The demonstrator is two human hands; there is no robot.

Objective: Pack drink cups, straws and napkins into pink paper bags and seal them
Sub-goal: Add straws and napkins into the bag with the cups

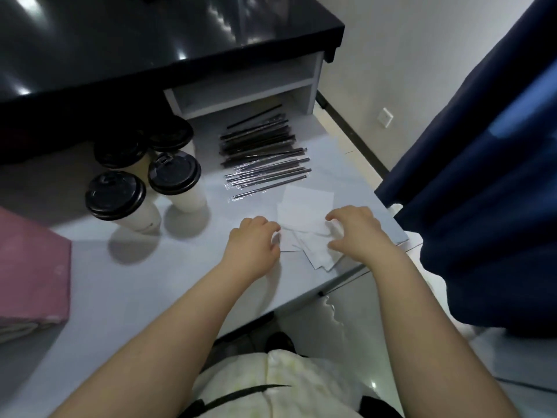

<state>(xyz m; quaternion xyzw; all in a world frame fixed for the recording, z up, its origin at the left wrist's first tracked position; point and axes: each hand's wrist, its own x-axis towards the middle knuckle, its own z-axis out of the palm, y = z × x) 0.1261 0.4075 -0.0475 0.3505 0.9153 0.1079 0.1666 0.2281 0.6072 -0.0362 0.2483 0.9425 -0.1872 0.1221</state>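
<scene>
The pink bag (33, 267) sits far left of both hands, the cups (144, 188) up-left of them, and the straws (265, 158) just beyond. The left hand (254, 239) curls at the left edge of the napkins (304, 206). Its fingertips are hidden, so I cannot tell whether it holds a sheet. The right hand (357, 230) arches over the pile, thumb and forefinger apart, pinching nothing. It would be best to pin the pile with the left hand and peel off one top sheet with the right.

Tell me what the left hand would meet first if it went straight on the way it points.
The napkins: the left hand points forward and right, and its fingers sit at the pile's near edge. Beyond them lie the wrapped straws. Whether it pinches a sheet, I cannot tell.
</scene>
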